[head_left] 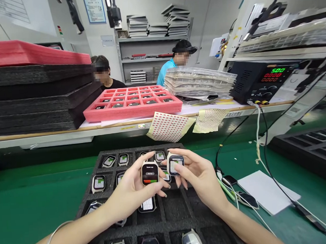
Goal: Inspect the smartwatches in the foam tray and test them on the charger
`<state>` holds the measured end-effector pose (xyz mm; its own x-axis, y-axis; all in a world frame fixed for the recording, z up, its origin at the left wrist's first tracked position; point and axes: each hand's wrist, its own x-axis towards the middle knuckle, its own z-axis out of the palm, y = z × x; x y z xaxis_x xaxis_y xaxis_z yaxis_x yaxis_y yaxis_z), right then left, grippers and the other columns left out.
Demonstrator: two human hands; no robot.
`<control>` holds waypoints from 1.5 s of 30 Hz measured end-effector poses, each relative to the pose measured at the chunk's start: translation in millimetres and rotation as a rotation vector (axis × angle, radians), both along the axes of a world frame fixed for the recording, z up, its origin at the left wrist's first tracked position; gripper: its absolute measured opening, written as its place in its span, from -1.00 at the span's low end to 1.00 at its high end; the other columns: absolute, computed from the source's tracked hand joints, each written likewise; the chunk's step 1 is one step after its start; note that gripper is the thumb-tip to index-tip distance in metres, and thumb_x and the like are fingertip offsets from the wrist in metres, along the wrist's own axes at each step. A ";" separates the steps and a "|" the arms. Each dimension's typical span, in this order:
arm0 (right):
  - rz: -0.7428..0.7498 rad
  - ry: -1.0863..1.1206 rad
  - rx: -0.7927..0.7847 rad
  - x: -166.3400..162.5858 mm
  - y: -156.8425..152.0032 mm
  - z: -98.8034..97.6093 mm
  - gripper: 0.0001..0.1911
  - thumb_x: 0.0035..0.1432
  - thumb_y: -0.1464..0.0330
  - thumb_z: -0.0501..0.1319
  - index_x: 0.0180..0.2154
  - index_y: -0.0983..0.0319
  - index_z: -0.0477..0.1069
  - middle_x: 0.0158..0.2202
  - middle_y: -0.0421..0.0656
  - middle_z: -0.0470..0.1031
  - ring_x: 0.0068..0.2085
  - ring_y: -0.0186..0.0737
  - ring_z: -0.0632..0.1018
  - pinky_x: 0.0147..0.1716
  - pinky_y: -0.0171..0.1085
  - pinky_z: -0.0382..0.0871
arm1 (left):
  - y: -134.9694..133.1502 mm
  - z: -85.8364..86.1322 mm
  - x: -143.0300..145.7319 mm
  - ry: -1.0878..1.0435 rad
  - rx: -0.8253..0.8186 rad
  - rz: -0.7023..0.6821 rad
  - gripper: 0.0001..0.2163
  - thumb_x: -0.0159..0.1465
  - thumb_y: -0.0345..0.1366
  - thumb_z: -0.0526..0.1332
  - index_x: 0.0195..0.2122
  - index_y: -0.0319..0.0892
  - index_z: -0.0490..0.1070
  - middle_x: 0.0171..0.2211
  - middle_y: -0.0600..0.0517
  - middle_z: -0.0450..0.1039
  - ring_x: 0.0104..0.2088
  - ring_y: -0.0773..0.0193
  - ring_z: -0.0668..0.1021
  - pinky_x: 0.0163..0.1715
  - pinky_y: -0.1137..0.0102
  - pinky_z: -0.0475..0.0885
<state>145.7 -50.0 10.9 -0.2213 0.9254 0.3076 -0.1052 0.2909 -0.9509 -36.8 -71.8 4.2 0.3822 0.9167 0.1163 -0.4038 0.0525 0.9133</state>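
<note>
My left hand is closed around a smartwatch without a strap, whose lit screen shows red and green blocks at the bottom. Close beside it, my right hand pinches a second smartwatch, its thumb over a screen with a green patch. Both watches are held above a black foam tray. Several more watch bodies, such as one at the left, lie in the tray's pockets, many with lit screens. My hands and forearms hide part of the tray.
A pink foam tray with dark parts stands on the shelf ahead, beside stacked black foam trays. A power supply is at the right. Cables, a white pad and another black tray occupy the green bench's right. Two people sit beyond.
</note>
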 end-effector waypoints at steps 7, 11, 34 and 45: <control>0.024 0.013 -0.003 -0.3 -1.4 -2.9 -0.68 0.18 0.30 0.24 -0.02 0.20 0.40 -0.41 -0.15 0.46 -0.59 -0.35 0.44 -0.71 -0.42 0.26 | 3.0 -0.6 -1.9 -0.021 0.001 0.013 -0.46 0.15 -0.45 0.28 0.15 -0.13 0.20 -0.20 -0.05 0.45 -0.27 0.19 0.55 -0.24 0.25 0.52; 0.032 0.008 0.003 1.1 -1.1 -4.2 -0.68 0.18 0.30 0.24 -0.01 0.20 0.40 -0.39 -0.14 0.47 -0.58 -0.32 0.46 -0.71 -0.41 0.30 | 1.5 -0.6 -3.2 -0.074 0.011 -0.004 -0.49 0.22 -0.42 0.21 0.19 -0.17 0.14 -0.15 -0.11 0.45 -0.19 0.13 0.54 -0.22 0.20 0.52; 0.185 0.110 -0.035 3.8 -2.8 -4.3 -0.61 0.18 0.37 0.21 0.07 0.20 0.36 -0.31 -0.08 0.52 -0.46 -0.20 0.55 -0.62 -0.32 0.43 | 3.9 0.8 -6.0 0.025 0.059 0.104 -0.42 0.19 -0.45 0.25 0.22 -0.22 0.08 -0.24 -0.07 0.44 -0.28 0.22 0.54 -0.33 0.35 0.54; 0.174 0.031 -0.030 0.5 -5.7 -2.7 -0.67 0.20 0.38 0.20 0.02 0.22 0.39 -0.34 -0.12 0.51 -0.50 -0.28 0.53 -0.63 -0.40 0.40 | 5.3 0.3 -5.0 0.080 0.073 0.109 -0.56 0.26 -0.35 0.19 0.15 -0.27 0.16 -0.36 -0.02 0.44 -0.40 0.28 0.51 -0.51 0.41 0.53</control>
<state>146.2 -55.8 8.2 -0.3695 0.8831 0.2891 -0.1805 0.2370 -0.9546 -41.8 -66.5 4.5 0.2911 0.9437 0.1570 -0.3296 -0.0551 0.9425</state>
